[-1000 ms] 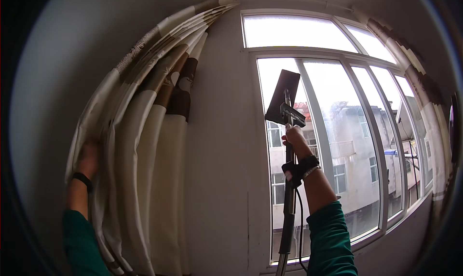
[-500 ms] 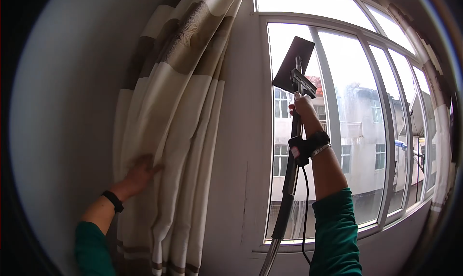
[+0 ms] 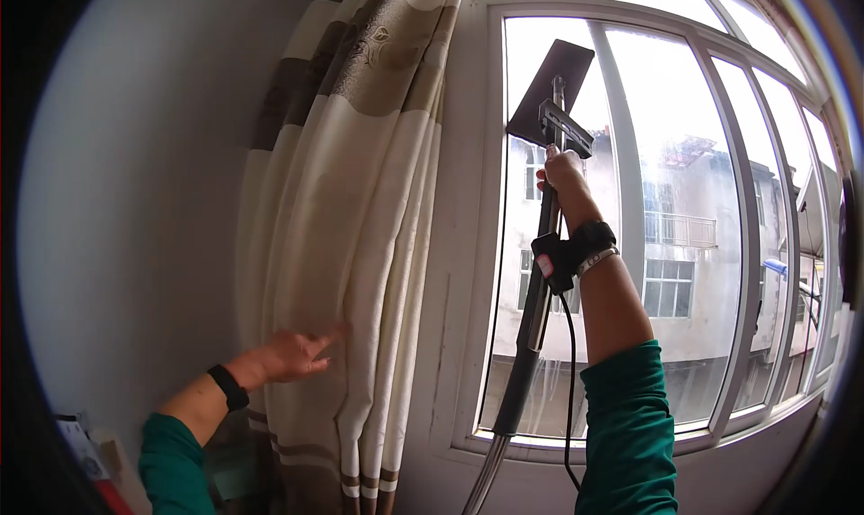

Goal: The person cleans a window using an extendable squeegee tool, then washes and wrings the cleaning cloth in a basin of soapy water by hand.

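Note:
My right hand is closed around the upper part of a long pole, just below its dark flat rectangular head and a small grey bracket. The pole stands tilted in front of the window glass. In front of the beige and brown curtain, my left hand has its fingers apart and holds nothing. Whether its fingertips touch the cloth I cannot tell. A black device with a cable is strapped at my right wrist.
The white window frame spans the right side, with a second curtain at the far right edge. A building shows outside. Some objects, partly cut off, lie at the lower left. The grey wall fills the left.
My left hand has moved right from the curtain's left part, and the curtain now hangs straighter. The view has shifted. My right hand keeps its hold on the pole, which appears higher in view.

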The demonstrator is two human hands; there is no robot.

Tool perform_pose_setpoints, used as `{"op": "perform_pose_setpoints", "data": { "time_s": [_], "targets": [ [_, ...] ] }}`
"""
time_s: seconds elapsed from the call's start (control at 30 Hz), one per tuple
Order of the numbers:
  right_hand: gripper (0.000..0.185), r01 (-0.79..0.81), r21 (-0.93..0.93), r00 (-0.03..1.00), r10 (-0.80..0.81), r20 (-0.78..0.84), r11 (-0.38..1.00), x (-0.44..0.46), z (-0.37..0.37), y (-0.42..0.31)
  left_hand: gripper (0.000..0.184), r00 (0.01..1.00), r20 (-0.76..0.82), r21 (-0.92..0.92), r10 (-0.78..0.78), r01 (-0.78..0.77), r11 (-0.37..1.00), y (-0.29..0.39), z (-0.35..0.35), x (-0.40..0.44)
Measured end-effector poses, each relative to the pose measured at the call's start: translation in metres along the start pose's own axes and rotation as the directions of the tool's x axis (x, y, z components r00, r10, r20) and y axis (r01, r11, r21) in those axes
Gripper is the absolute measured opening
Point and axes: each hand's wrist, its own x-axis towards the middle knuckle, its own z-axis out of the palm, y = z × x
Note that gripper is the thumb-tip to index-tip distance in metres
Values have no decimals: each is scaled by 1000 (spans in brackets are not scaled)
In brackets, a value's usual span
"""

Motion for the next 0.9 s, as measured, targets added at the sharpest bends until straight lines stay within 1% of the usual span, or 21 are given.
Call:
{"op": "perform_pose_setpoints", "data": {
  "time_s": [0.03,0.07,0.13,0.17,0.2,0.23,0.27,0.3,0.33,0.37,0.4,0.43,0.47,0.5,0.57,0.63,0.7,0.77,0.83,0.87,0.9],
  "targets": [
    [41,0,35,1000,0,-8,999,4,1,3,70,998,50,-5,-38,39,999,8,-3,-2],
    [41,6,19,1000,-5,-10,1000,5,2,2,70,997,52,-6,-49,49,999,15,-6,-1],
    [40,7,11,1000,-7,7,1000,8,-2,1,67,959,149,13,-243,243,970,23,-11,3],
    [40,4,1,1000,-4,19,1000,6,-1,2,67,953,162,12,-255,257,966,17,-5,6],
    [40,2,30,1000,-2,1,1000,12,1,4,63,978,-56,-34,-199,197,980,6,10,11],
    [43,27,56,998,-24,-64,998,11,3,3,59,953,-263,-70,-151,138,988,-1,23,6],
    [40,25,105,996,-16,-88,994,26,8,11,57,929,-317,-116,-189,160,980,5,25,2],
    [33,31,131,998,-23,-62,991,22,7,10,55,902,-363,-163,-233,185,969,14,24,6],
    [27,412,-287,911,-382,154,865,91,8,45,52,871,-416,-179,-260,202,963,24,26,6],
    [21,437,161,857,-464,223,885,113,7,72,50,840,-460,-198,-288,219,955,33,31,7],
    [17,329,575,811,-536,235,749,97,11,80,50,835,-495,-194,-241,164,967,38,39,5],
    [16,320,582,796,-546,263,747,67,8,81,50,824,-532,-185,-197,114,976,37,48,1],
    [15,393,256,794,-466,390,883,87,3,91,50,809,-569,-127,-145,87,988,43,58,2],
    [16,482,224,781,-532,329,847,44,3,82,50,788,-610,-53,-86,68,996,46,67,-2],
    [22,454,164,777,-479,409,876,50,8,89,53,765,-643,20,28,-20,1000,51,82,-8],
    [31,412,122,771,-417,482,903,58,8,93,55,765,-641,17,63,-68,998,69,103,-18],
    [42,378,41,779,-342,526,925,61,3,88,58,806,-588,-123,61,-163,979,100,125,-39],
    [53,346,-48,775,-256,578,937,87,2,96,62,854,-516,-316,61,-256,913,138,158,-66],
    [65,396,-152,718,-202,666,906,126,9,117,68,908,-418,-493,-31,-198,847,175,188,-97],
    [53,75,-131,857,3,515,989,16,16,92,72,903,-417,-503,-108,-130,854,188,200,-110],
    [44,-224,14,924,208,321,974,-103,26,65,76,892,-415,-512,-179,-67,856,197,212,-123]
  ]
}}
